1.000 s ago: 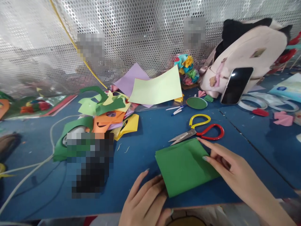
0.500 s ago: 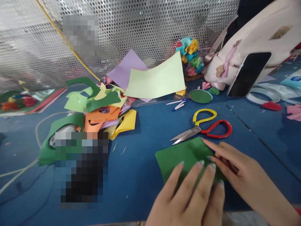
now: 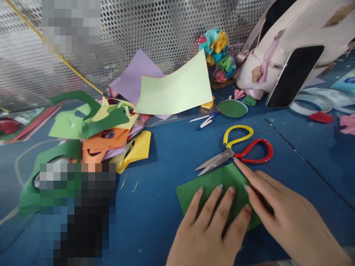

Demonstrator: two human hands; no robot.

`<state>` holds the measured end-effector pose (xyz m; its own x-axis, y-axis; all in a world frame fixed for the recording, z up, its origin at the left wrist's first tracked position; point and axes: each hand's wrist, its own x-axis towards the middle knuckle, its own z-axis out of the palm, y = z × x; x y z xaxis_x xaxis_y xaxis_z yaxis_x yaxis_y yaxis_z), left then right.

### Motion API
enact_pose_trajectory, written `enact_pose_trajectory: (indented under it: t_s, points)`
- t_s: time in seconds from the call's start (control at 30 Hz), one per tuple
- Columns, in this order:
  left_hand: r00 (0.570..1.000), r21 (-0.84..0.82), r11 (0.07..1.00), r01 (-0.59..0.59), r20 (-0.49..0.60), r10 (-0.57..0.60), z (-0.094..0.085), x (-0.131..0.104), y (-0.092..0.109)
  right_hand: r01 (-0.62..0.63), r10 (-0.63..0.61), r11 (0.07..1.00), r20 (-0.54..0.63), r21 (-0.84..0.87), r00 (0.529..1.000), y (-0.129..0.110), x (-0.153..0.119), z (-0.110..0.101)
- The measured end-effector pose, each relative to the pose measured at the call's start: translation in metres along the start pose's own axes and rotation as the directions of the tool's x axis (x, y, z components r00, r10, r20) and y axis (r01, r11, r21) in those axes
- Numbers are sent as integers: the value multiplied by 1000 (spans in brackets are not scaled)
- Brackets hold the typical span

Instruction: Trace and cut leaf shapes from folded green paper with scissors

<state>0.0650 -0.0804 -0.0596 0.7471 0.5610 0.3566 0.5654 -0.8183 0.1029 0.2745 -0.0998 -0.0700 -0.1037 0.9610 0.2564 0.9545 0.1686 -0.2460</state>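
Table (image 3: 161, 184): blue, scuffed, a dark seam running down its right side; metal mesh (image 3: 166, 22) behind.
Paper (image 3: 235, 179): green, apparently folded, flat on the table directly under the left hand. Far edge slants up from a left corner to a top corner near the right forefinger. Near side mostly covered; long axis cannot be told.
Left hand (image 3: 209, 225): fingers spread, palm side down on the paper, clasping nothing. Fingertips point toward the far edge.
Right hand (image 3: 288, 212): at the paper's right side, forefinger stretched to the top corner, thumb tip by the right edge. Pinch or mere touch, cannot tell.
Nearer hand: left for the paper's middle, right for its top corner and right edge.
Scissors (image 3: 229, 152): just beyond the far edge, blades slightly apart and pointing left, roughly along that edge; loops to the right. Right forefinger is nearer; contact uncertain.
Scraps (image 3: 104, 138): cut paper, mixed colours, heaped left of the scissors, well apart from both hands.
Disc (image 3: 232, 108): green, beyond the scissors, flat on the table.
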Motion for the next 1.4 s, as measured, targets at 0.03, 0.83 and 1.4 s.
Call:
enact_pose_trajectory:
  t_s: [0.03,0.83,1.4]
  points:
    - [1000,-4,1000,2,-4,-2,1,0,-1,1,-1,1000,7,3,1000,0,1,0]
    - [999,19,999,-31,13,31,5,1,-13,40,-38,995,21,-89,999,-2,8,-3]
    - [970,103,967,-233,90,225,-1,-30,4,88,-93,984,-23,-156,995,-8,8,-6]
